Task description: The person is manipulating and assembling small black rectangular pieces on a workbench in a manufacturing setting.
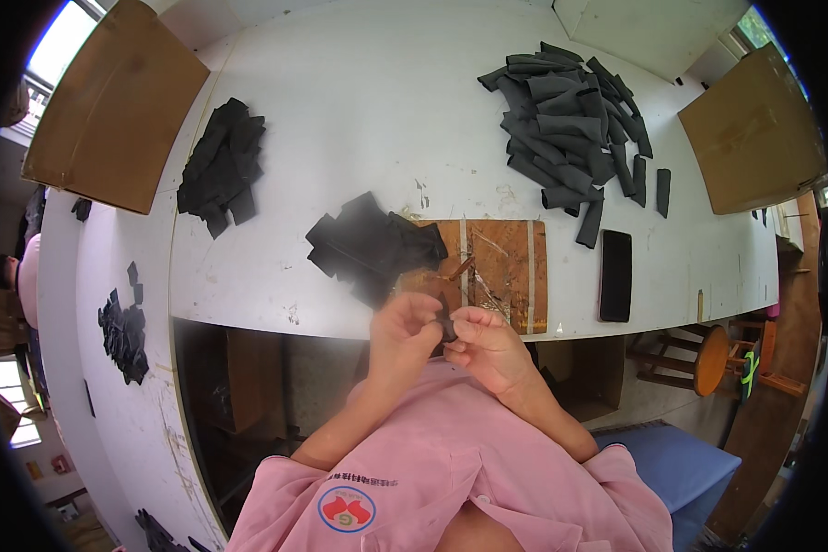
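Close to my body, at the table's front edge, both hands pinch one small dark grey fabric piece [446, 324]. My left hand [403, 329] grips its left side and my right hand [486, 340] its right side, fingertips almost meeting. Much of the piece is hidden by the fingers. Just beyond my hands lies a loose heap of flat dark fabric pieces [368, 244], partly over a worn brown board [506, 267] with pale strips across it.
On the white table [340, 138] lie a big pile of dark fabric tubes [561, 129], another fabric heap [223, 166] and a black phone [615, 276]. Cardboard boxes [120, 110] stand at both sides. A wooden stool [708, 361] is at right. Another person [29, 276] is at far left.
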{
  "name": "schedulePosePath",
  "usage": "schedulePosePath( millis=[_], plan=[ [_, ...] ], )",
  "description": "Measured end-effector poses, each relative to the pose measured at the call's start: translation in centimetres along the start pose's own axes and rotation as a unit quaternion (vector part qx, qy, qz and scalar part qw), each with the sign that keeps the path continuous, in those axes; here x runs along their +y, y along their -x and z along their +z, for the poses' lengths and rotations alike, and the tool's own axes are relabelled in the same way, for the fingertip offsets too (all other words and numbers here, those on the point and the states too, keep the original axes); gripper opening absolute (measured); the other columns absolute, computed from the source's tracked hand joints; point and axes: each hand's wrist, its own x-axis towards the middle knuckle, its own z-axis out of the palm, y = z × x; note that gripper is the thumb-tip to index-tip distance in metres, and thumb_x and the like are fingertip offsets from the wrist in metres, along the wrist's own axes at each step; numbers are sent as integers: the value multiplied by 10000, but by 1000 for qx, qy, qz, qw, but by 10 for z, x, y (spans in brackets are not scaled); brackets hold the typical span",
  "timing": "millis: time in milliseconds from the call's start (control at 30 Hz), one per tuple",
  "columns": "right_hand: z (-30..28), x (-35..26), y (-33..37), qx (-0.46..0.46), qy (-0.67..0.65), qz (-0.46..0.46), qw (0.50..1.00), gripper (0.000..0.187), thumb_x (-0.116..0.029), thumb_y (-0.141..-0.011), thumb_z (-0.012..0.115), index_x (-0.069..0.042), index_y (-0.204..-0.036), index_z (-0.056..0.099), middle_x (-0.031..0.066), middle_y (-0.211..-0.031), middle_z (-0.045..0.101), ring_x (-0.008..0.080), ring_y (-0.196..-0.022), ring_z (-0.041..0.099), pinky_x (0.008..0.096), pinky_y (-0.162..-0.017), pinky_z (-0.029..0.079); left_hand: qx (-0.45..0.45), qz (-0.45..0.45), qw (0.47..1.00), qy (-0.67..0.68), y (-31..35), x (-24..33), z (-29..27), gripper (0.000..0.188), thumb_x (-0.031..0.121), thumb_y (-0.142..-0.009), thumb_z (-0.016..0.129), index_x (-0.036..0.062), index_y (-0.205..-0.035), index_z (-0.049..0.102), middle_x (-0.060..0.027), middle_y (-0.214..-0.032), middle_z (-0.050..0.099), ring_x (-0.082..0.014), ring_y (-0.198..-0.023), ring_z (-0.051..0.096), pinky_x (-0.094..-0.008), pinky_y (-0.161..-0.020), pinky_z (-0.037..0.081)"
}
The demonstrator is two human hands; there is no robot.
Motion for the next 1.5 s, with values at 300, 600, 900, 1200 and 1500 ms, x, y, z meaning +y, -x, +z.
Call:
schedulePosePath(
  millis=[300, 600, 900, 1200, 1500],
  plan=[
    [-20, -2, -8, 45, 211, -74, 974, 151, -187, -858, 516, -46, -805, 529, -9, -706, 505, 74, -634, 462, 220, -584, 397, -12, -66, 989, 131, -3, -4, -6, 191, -44, -729, 541, -6, -916, 534, -20, -661, 551, -33, -471, 429, -167, -416, 329],
    [0, -14, 2, -65, 204, -206, 955, 91, -43, -802, 532, -19, -716, 513, 22, -967, 487, 76, -822, 455, 218, -740, 376, -195, -96, 944, 247, 16, 38, 6, 301, -59, -746, 544, 12, -1037, 516, 22, -732, 504, 5, -434, 332, -149, -395, 248],
    [32, -14, -2, 66, 562, -534, 628, 101, -31, -743, 597, 7, -728, 505, 111, -789, 515, 222, -627, 525, 278, -639, 456, 81, 196, 977, -20, 7, 16, 20, 94, -29, -782, 561, -12, -873, 546, -17, -685, 538, -31, -454, 414, -157, -414, 342],
    [22, -19, 0, 38, 387, -286, 876, 38, 22, -783, 496, 8, -750, 507, 25, -805, 503, 66, -725, 482, 211, -651, 394, -134, -1, 946, 296, -4, 29, -6, 83, -49, -791, 524, -21, -845, 467, -92, -697, 548, -44, -330, 315, -179, -290, 259],
    [50, -54, 8, -89, 503, -585, 630, 83, 48, -713, 580, 21, -763, 519, 133, -843, 551, 208, -702, 559, 273, -603, 453, -237, 60, 940, 237, 4, 57, 8, 420, 30, -777, 581, -8, -1165, 424, -81, -791, 553, -51, -483, 442, -158, -387, 346]
  ],
)
